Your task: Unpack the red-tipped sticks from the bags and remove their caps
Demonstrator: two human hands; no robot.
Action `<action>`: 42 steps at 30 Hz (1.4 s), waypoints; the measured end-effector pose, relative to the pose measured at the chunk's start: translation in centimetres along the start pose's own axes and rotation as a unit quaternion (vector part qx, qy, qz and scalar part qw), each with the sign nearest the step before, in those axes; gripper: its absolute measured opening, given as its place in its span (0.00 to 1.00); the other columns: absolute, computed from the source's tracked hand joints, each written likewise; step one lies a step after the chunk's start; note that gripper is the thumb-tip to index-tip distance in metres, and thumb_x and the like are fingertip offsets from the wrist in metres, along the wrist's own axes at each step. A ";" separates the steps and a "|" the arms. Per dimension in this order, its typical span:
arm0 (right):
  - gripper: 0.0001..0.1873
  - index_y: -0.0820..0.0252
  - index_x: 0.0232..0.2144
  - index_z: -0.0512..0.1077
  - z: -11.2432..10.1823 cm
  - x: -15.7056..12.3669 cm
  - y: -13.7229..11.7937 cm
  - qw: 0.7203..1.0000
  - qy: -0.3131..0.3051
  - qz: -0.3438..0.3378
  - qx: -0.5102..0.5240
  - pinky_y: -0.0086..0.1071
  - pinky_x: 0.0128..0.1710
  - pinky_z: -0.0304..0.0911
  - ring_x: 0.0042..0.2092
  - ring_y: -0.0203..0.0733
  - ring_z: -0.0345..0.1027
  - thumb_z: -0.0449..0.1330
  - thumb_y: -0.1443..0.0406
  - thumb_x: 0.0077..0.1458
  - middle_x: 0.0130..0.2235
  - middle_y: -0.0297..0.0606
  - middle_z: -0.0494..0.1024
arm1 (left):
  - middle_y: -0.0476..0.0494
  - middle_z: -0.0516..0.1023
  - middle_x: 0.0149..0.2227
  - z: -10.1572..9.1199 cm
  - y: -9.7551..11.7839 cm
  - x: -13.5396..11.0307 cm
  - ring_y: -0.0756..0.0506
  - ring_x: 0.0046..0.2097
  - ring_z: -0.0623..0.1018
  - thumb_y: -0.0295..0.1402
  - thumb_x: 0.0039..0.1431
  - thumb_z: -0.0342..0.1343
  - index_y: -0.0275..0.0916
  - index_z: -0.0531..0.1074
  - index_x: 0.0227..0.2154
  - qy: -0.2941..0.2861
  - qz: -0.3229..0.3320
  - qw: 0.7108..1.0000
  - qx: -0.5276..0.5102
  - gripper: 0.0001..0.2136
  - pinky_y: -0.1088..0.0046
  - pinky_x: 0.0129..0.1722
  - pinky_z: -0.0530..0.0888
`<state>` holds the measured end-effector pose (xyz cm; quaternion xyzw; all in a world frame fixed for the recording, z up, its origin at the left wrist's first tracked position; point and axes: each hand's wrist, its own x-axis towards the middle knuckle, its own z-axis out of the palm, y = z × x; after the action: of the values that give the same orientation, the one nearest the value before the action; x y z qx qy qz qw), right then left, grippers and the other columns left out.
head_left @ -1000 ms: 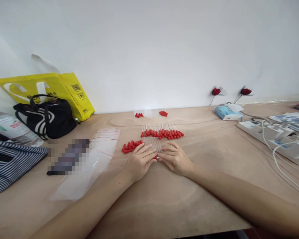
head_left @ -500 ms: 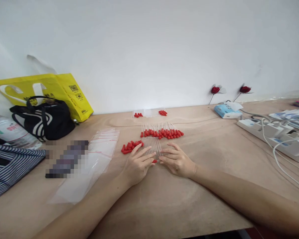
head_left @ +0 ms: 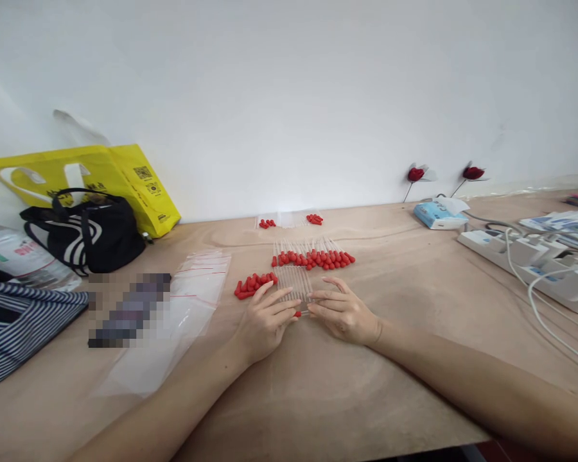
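Observation:
My left hand (head_left: 266, 319) pinches a small red rubber bulb (head_left: 297, 314), and only its end shows past my fingertips. My right hand (head_left: 343, 310) faces it, its fingers closed on a thin clear dropper tube (head_left: 304, 312) that meets or nearly meets the bulb. How far the tube sits in the bulb is hidden. Just beyond my fingertips lies a row of bare clear tubes (head_left: 293, 282). Left of that row is a pile of loose red bulbs (head_left: 253, 285). Farther back, droppers with red bulbs fitted (head_left: 313, 258) lie side by side, bulbs toward me.
Clear zip bags (head_left: 192, 301) lie at left beside a blurred-out item. A yellow bag (head_left: 149, 186), a black bag (head_left: 108, 231) and a striped cloth (head_left: 24, 327) stand farther left. Right are a tissue pack (head_left: 436, 215) and a power strip (head_left: 525, 263) with cables. A filled bag (head_left: 289, 219) lies by the wall.
Both hands stay almost in place. The red bulb tip and the tube between my fingers have shifted very slightly, with a little less of the bulb showing.

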<state>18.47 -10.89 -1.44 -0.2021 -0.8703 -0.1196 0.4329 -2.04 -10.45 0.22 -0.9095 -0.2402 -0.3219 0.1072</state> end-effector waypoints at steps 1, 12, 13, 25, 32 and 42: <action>0.09 0.61 0.36 0.69 0.0 -0.1 0.1 1.000 0.000 0.001 0.000 0.45 0.51 0.53 0.42 0.37 0.69 0.51 0.72 0.54 0.30 0.36 0.78 | 0.51 0.78 0.37 0.0 -0.1 -0.1 0.46 0.46 0.73 0.25 0.56 0.48 0.41 0.72 0.30 0.000 -0.002 1.000 -0.002 0.09 0.58 0.54 0.58; 0.11 0.59 0.37 0.72 0.1 -1.5 2.1 0.972 -0.011 0.232 -0.037 0.29 0.28 0.61 0.27 0.35 0.62 0.51 0.67 0.54 0.25 0.37 0.70 | 0.43 0.68 0.33 -0.8 -2.8 -0.9 0.49 0.34 0.71 0.33 0.57 0.46 0.38 0.72 0.39 0.063 -0.214 0.975 0.003 0.12 0.72 0.35 0.71; 0.12 0.60 0.38 0.72 0.4 -1.5 2.3 0.968 -0.018 0.248 -0.023 0.28 0.28 0.61 0.27 0.34 0.62 0.50 0.68 0.54 0.26 0.37 0.68 | 0.43 0.67 0.33 -1.1 -3.4 -1.0 0.48 0.35 0.71 0.33 0.57 0.45 0.37 0.72 0.40 0.069 -0.256 0.964 0.013 0.13 0.71 0.35 0.71; 0.12 0.62 0.29 0.65 3.1 -0.5 3.7 0.948 0.015 0.318 0.010 0.31 0.31 0.63 0.30 0.37 0.63 0.48 0.78 0.42 0.31 0.39 0.65 | 0.46 0.74 0.27 -2.7 -7.8 -1.6 0.48 0.28 0.73 0.42 0.45 0.51 0.33 0.70 0.40 -0.023 -0.490 0.871 -0.038 0.21 0.73 0.31 0.71; 0.06 0.62 0.26 0.68 3.2 0.3 3.0 0.946 0.004 0.322 0.043 0.31 0.30 0.63 0.32 0.37 0.63 0.51 0.73 0.47 0.30 0.39 0.65 | 0.46 0.76 0.27 -2.6 -7.6 -1.6 0.48 0.29 0.74 0.47 0.47 0.49 0.35 0.72 0.33 -0.013 -0.493 0.868 -0.052 0.20 0.75 0.30 0.71; 0.04 0.61 0.25 0.68 2.5 0.4 2.3 0.949 -0.059 0.304 0.053 0.33 0.37 0.64 0.37 0.39 0.64 0.54 0.68 0.49 0.34 0.41 0.66 | 0.43 0.76 0.33 -3.3 -6.7 -1.0 0.45 0.33 0.73 0.41 0.52 0.46 0.37 0.72 0.32 0.026 -0.395 0.915 0.071 0.15 0.70 0.37 0.69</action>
<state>17.52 -7.79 -2.59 -0.4408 -0.7966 0.0765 0.4067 -7.85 -6.22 2.37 -0.7216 -0.5994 -0.3438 0.0416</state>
